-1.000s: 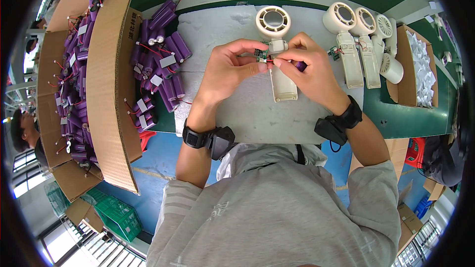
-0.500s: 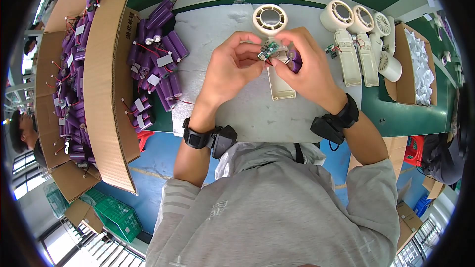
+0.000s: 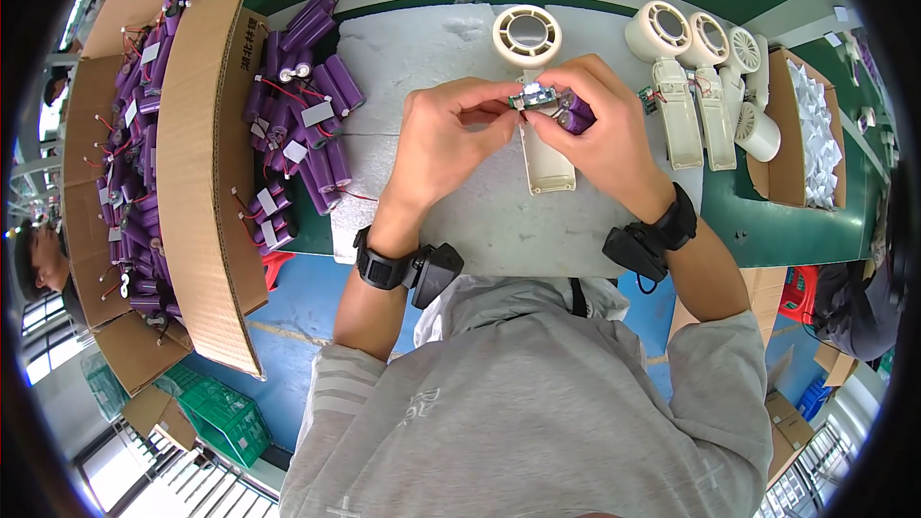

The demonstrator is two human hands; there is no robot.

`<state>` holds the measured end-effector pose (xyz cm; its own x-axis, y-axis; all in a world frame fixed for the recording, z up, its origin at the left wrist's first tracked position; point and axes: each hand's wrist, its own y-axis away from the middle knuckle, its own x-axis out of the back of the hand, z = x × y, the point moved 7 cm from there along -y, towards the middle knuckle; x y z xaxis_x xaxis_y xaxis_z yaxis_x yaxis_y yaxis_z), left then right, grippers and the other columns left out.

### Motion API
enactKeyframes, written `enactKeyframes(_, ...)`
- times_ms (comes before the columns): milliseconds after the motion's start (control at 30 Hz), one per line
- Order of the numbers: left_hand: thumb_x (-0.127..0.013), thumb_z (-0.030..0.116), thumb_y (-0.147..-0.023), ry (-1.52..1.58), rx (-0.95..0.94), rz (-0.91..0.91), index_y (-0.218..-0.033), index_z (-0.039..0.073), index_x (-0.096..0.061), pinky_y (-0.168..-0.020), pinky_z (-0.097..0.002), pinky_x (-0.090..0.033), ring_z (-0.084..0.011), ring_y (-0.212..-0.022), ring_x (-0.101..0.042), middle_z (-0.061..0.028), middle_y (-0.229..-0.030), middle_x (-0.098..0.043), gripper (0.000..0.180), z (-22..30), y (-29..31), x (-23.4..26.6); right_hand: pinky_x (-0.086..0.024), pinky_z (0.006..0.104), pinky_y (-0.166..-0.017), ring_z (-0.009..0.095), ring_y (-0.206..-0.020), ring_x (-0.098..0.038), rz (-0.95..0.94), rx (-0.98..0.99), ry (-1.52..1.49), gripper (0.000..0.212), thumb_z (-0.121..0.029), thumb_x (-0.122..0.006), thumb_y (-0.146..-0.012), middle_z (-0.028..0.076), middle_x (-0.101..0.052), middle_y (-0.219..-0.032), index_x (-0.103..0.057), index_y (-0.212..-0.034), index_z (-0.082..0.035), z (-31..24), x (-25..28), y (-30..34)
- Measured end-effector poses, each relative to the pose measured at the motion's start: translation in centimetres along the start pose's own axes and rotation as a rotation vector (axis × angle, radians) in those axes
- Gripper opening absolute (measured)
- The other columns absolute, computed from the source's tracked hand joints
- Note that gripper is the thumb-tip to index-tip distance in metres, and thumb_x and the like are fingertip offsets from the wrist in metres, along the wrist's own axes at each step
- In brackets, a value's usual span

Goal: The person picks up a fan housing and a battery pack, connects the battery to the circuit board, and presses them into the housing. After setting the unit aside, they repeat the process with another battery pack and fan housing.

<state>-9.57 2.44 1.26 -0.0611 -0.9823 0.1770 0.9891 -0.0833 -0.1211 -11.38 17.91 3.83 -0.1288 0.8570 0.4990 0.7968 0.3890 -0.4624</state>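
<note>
A small green circuit board (image 3: 534, 97) is pinched between the thumb and fingers of my left hand (image 3: 443, 142), its edge turned up. My right hand (image 3: 606, 130) is closed round a purple battery pack (image 3: 576, 115), with its thumb and index finger close against the board's right side. Whether those fingertips touch the board or a wire is too small to tell. Below both hands lies a cream handheld fan (image 3: 550, 171), its round head pointing away from me and its handle open. My hands hide the middle of the fan.
On the left, purple battery packs (image 3: 312, 115) lie piled beside a cardboard box (image 3: 206, 163) full of more. A white foam sheet (image 3: 403, 48) covers the middle of the green table. Several cream fans (image 3: 679, 115) and a box of white pieces (image 3: 787, 182) stand right.
The circuit board has tilted from its face showing to nearly edge-on and moved slightly right. My left fingers have drawn closer together on it. The battery pack stays in my right hand.
</note>
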Motion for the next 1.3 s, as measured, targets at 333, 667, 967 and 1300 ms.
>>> enactKeyframes(333, -0.069, -0.003, -0.077, -0.202, -0.187, 0.036, -0.098, -0.003, -0.071, -0.069, -0.0275, -0.059, -0.0206, -0.078, -0.072, -0.0133, -0.091, -0.071, 0.021, 1.9, 0.0, -0.2, -0.049, 0.0277, -0.063, 0.017, -0.074, -0.061, 0.007, 0.0, 0.036, 0.041, -0.004, -0.08, -0.068, 0.008, -0.063, -0.091, -0.068, -0.107, -0.006, 0.2, 0.3, -0.1)
enactKeyframes(667, -0.069, -0.001, -0.077, -0.279, -0.239, 0.039, -0.097, -0.001, -0.072, -0.064, -0.0262, -0.058, -0.0187, -0.07, -0.071, -0.0114, -0.087, -0.071, 0.019, 2.2, -0.1, -0.3, -0.048, 0.0255, -0.061, 0.015, -0.071, -0.06, 0.027, 0.02, 0.034, 0.039, -0.003, -0.079, -0.068, 0.007, -0.065, -0.089, -0.071, -0.106, -0.006, 0.4, 0.3, 0.0)
enactKeyframes(967, -0.068, -0.002, -0.078, -0.007, -0.082, 0.009, -0.102, 0.0, -0.07, -0.073, -0.0282, -0.057, -0.0178, -0.08, -0.07, -0.0112, -0.093, -0.07, 0.023, 0.0, -0.2, -0.3, -0.045, 0.0232, -0.06, 0.011, -0.068, -0.057, 0.012, -0.087, 0.006, 0.027, -0.004, -0.075, -0.075, 0.005, -0.064, -0.087, -0.07, -0.102, -0.003, 0.4, 0.6, 0.0)
enactKeyframes(1300, -0.062, -0.004, -0.085, 0.057, 0.103, -0.126, -0.117, 0.003, -0.063, -0.077, -0.0272, -0.055, -0.0137, -0.085, -0.067, -0.0107, -0.095, -0.07, 0.033, -0.7, -0.3, -1.3, -0.044, 0.0237, -0.06, 0.011, -0.067, -0.056, -0.074, -0.139, 0.046, 0.02, -0.003, -0.072, -0.077, 0.005, -0.062, -0.086, -0.068, -0.096, -0.002, 0.7, 0.4, 0.4)
